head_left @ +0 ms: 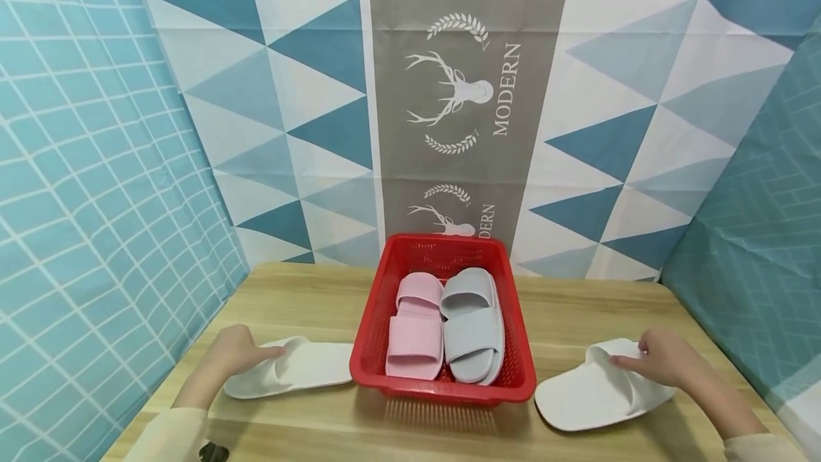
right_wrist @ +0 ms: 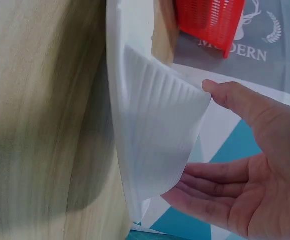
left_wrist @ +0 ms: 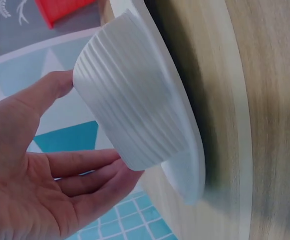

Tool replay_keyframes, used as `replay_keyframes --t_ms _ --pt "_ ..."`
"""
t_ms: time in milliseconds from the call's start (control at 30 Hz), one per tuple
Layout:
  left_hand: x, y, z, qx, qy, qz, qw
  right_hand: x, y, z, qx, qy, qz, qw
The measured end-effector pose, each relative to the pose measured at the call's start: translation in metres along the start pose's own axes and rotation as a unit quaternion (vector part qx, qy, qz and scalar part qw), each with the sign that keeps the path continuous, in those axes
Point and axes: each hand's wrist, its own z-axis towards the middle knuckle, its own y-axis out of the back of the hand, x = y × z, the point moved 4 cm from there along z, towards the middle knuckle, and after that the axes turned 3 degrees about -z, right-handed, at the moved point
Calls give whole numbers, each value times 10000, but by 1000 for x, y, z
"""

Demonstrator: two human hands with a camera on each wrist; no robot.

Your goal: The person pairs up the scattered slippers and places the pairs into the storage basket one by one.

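Two white slippers lie on the wooden table (head_left: 321,291), one on each side of a red basket (head_left: 442,392). My left hand (head_left: 234,355) rests on the ribbed strap of the left white slipper (head_left: 308,368). In the left wrist view the thumb and fingertips of that hand (left_wrist: 40,150) touch the strap's two edges (left_wrist: 135,110), palm spread. My right hand (head_left: 661,356) touches the strap of the right white slipper (head_left: 586,394). Up close the right hand (right_wrist: 249,160) has its thumb on the strap (right_wrist: 159,125) and its fingers behind the strap's edge.
The basket holds a pink slipper (head_left: 415,337) and a grey slipper (head_left: 471,334) side by side. Patterned curtains close in the table at the back and on both sides. The basket also shows in the wrist views (left_wrist: 60,12) (right_wrist: 209,20).
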Motion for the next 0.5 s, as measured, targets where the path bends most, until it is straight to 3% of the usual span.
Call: replay_keyframes --t_ms 267,500 --pt "-10 9 -16 -172 87 193 9996 -3 8 -13 400 -772 8 9962" --pt "-20 23 -29 -302 86 440 9985 -8 14 -22 450 -1043 -85 9935"
